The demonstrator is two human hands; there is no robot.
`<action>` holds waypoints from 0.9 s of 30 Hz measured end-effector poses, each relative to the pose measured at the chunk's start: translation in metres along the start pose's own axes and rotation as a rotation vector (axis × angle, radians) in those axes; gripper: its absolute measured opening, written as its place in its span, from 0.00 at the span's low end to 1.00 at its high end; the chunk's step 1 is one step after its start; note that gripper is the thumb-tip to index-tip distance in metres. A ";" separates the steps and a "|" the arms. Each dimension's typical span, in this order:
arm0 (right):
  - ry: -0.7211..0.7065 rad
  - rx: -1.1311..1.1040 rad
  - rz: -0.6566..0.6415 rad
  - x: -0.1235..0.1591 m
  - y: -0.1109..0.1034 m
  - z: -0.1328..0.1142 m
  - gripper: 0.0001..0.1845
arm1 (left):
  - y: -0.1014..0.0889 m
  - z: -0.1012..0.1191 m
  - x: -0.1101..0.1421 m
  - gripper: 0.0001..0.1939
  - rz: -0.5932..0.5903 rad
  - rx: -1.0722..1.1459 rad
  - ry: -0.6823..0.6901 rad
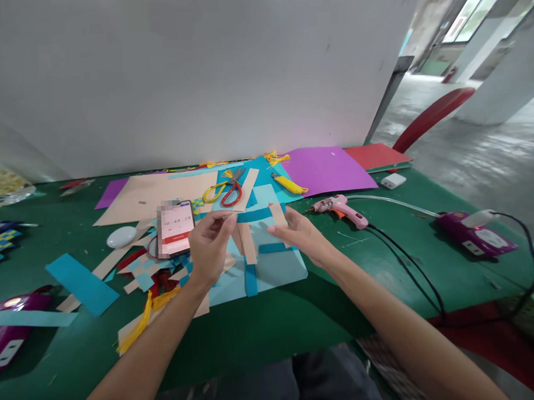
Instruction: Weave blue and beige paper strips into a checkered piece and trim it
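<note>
My left hand (213, 242) pinches the left end of a narrow blue paper strip (259, 215). At the strip's other end my right hand (301, 234) is closed, with a short beige paper strip (277, 216) upright between thumb and fingers. Whether the right fingers also grip the blue strip is hard to make out. Below both hands lies a light blue paper sheet (273, 272). On it are more beige strips (247, 244), a blue strip (251, 277) pointing toward me and another blue strip (277, 247) lying crosswise.
Scissors (232, 192) and a yellow cutter (289, 184) lie behind the hands. A pink glue gun (344, 210) with a cable rests to the right, near a purple power strip (476, 233). A phone (176, 229), paper scraps and a white round object (122, 237) are at left.
</note>
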State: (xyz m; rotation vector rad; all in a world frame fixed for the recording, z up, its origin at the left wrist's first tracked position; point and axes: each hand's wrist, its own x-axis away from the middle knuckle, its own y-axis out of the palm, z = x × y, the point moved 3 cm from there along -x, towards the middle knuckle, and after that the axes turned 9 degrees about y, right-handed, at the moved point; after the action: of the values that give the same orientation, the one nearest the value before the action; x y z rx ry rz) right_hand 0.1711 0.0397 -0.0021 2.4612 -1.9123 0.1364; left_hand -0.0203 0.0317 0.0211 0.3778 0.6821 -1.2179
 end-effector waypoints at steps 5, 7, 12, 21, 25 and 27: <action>0.035 0.006 -0.015 0.005 -0.003 -0.006 0.16 | -0.001 0.002 0.000 0.08 0.018 -0.043 0.030; -0.002 0.012 -0.020 0.006 -0.004 -0.008 0.14 | -0.001 0.001 0.000 0.08 0.021 -0.051 0.018; -0.045 -0.083 -0.075 0.007 -0.002 -0.007 0.15 | -0.001 -0.001 -0.001 0.08 0.025 -0.053 -0.001; -0.032 -0.316 -0.008 0.006 -0.009 -0.008 0.15 | -0.002 -0.005 -0.001 0.09 0.040 -0.039 -0.029; -0.033 -0.377 -0.043 0.006 -0.009 -0.008 0.14 | -0.002 -0.012 -0.001 0.09 0.074 0.068 -0.090; -0.037 -0.398 -0.058 0.006 -0.009 -0.007 0.14 | -0.003 -0.017 -0.001 0.10 0.089 0.111 -0.121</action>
State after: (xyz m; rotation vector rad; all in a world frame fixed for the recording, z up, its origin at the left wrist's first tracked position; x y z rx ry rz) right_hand 0.1811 0.0372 0.0062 2.2588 -1.6794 -0.2665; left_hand -0.0275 0.0419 0.0095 0.4192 0.4904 -1.1868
